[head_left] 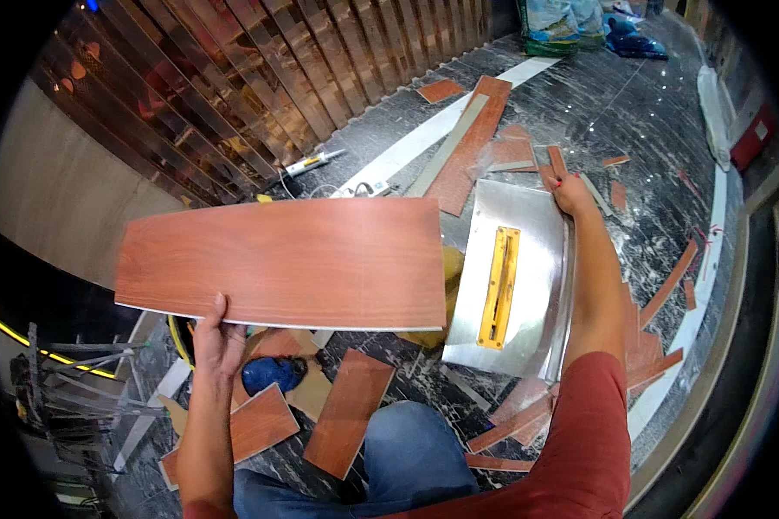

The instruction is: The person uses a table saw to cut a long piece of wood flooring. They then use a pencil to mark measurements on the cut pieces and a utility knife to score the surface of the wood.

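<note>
My left hand (219,342) grips a wide reddish wood-grain plank (281,259) by its lower edge, thumb on its face, the plank held level across the left and middle of the view. Right of it is a steel plate (472,277) with a yellow slotted fitting (499,285). At that plate's upper right corner, my right hand (567,192) is closed beside a narrow wood-grain strip (556,160); what exactly its fingers hold is unclear. A blue rounded object (273,376) and loose planks (350,406) lie below the held plank.
Offcuts (675,272) litter the dark marble floor. A long plank (476,121), a caulking gun (312,163) and a power strip (368,188) lie ahead. A slatted wall (260,86) runs along the upper left, bags (550,26) sit at the back, and clear plastic clutter (61,389) is at lower left.
</note>
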`<state>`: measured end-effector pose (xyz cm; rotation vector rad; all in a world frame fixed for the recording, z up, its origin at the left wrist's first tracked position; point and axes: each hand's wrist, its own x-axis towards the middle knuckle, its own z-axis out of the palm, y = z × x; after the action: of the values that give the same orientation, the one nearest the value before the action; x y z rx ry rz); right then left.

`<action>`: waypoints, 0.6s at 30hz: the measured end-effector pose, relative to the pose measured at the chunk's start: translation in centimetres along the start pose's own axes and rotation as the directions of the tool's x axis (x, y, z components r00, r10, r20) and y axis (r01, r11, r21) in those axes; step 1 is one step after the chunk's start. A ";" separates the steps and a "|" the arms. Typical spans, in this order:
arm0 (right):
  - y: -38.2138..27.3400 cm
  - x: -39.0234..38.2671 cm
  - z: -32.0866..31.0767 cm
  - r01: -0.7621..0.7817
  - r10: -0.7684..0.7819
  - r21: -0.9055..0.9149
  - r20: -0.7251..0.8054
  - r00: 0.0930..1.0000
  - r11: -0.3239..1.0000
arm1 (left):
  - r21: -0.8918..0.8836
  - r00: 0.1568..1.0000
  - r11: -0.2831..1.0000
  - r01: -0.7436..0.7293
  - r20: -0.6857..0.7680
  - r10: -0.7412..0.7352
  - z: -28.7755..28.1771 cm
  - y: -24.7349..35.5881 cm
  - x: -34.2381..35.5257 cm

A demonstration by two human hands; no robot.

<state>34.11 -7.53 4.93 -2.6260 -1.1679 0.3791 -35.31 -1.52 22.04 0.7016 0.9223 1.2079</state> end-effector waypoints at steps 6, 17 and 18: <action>3.0 7.6 2.7 0.058 0.020 -0.218 0.341 0.940 0.974 | 0.039 0.993 0.999 -0.020 0.117 0.016 0.7 -1.5 -0.6; 0.6 5.4 0.3 -0.195 0.222 -0.155 0.185 0.957 0.968 | 0.008 0.989 0.992 0.125 0.073 -0.125 -3.1 -4.9 -2.6; 0.1 4.6 0.0 -0.216 0.226 -0.091 0.131 0.965 0.972 | -0.001 0.988 0.991 0.137 0.073 -0.137 -3.1 -5.7 -1.9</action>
<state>37.15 -4.13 4.31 -2.8464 -0.9456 0.5814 -35.57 -4.76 16.17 0.6627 0.8917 1.0567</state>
